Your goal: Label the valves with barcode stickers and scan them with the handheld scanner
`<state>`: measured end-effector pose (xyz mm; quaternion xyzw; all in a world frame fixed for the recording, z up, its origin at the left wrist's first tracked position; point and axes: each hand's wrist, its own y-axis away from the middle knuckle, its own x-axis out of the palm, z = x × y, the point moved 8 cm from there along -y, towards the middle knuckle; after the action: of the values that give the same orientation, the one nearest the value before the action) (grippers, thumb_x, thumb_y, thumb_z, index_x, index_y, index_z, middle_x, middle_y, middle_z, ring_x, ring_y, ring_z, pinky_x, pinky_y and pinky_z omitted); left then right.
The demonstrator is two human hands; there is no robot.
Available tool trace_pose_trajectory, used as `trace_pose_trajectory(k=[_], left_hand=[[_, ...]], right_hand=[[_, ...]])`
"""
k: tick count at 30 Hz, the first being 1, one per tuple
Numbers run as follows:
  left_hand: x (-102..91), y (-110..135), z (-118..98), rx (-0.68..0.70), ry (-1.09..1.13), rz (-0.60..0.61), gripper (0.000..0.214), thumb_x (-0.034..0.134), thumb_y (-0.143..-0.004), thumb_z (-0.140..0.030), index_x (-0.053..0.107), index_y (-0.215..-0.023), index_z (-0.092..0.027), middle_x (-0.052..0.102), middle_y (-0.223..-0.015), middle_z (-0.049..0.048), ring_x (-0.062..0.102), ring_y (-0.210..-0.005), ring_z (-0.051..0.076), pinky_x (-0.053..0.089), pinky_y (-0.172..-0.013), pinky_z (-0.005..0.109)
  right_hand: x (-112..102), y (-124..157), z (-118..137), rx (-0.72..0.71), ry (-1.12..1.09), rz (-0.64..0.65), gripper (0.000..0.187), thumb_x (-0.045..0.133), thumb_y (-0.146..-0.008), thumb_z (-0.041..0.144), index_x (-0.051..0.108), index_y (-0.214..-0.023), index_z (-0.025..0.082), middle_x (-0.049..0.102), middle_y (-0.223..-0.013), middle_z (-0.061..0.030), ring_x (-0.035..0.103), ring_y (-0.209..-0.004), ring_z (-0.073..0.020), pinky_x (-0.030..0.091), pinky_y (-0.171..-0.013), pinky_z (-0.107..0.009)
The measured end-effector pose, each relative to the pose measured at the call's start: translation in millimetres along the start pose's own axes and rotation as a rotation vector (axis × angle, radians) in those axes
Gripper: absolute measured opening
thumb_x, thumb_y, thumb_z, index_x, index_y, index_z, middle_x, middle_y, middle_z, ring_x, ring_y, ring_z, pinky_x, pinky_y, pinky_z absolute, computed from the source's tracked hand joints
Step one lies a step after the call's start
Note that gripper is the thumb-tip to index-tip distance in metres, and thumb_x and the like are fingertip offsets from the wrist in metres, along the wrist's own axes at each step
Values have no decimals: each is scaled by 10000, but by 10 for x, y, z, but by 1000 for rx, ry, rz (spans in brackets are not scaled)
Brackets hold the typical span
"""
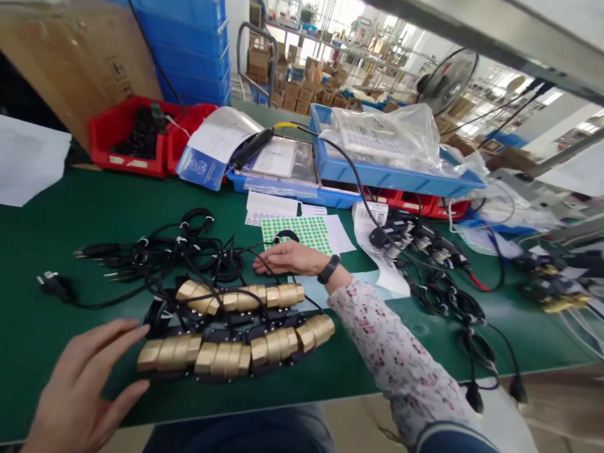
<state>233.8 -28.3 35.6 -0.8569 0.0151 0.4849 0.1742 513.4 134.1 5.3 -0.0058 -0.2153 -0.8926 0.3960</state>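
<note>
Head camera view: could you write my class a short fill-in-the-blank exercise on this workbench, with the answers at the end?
1. The brass-coloured parts lie in ____ rows on the table.
2. The dotted sheet has dots coloured ____.
3. The hand with the dark wristband is the person's ____ one.
4. The open bin holding black items is coloured ____.

Missing words: two; green; right; red.

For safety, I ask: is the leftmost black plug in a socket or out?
Out: the black plug lies on the green table, prongs exposed.
</note>
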Motion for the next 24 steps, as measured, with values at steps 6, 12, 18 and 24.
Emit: trace_pose_trajectory(k=[6,12,18,24], left_hand=[[98,-336,116,-96,80,64,318,378,-888,-439,495,-1152,-304,574,-1159,34,549,-1074,265,479,-889,424],[222,-446,153,10,135,117,382,491,-856,-430,518,-1170,-214,527,-1242,92,500,-1154,238,408,-999,400],[132,-403,-27,85,40,93,239,460,-867,-383,621,-916,-213,620,-1108,81,541,-1061,232,461,-910,359],[-460,-211,-273,97,-381,-242,347,407,-893,-445,644,-1031,-233,690,-997,62,633,-850,260,493,-762,404]], right_hand=[[-122,1477,102,-240,428,-556,313,586,-853,408,567,-1085,198,570,-1073,-80,546,-1000,-193,456,-898,-366],[683,1583,-325,-336,902,-654,533,633,-770,116,464,-1256,258,459,-1196,-84,456,-1127,-247,402,-986,-423],[743,1552,-351,-366,1083,-854,366,593,-793,104,478,-1121,216,461,-1122,-106,478,-1041,-280,454,-894,-479],[787,1669,-327,-450,1123,-781,474,555,-815,67,367,-1228,201,478,-1172,-120,456,-1085,-270,441,-939,-479]])
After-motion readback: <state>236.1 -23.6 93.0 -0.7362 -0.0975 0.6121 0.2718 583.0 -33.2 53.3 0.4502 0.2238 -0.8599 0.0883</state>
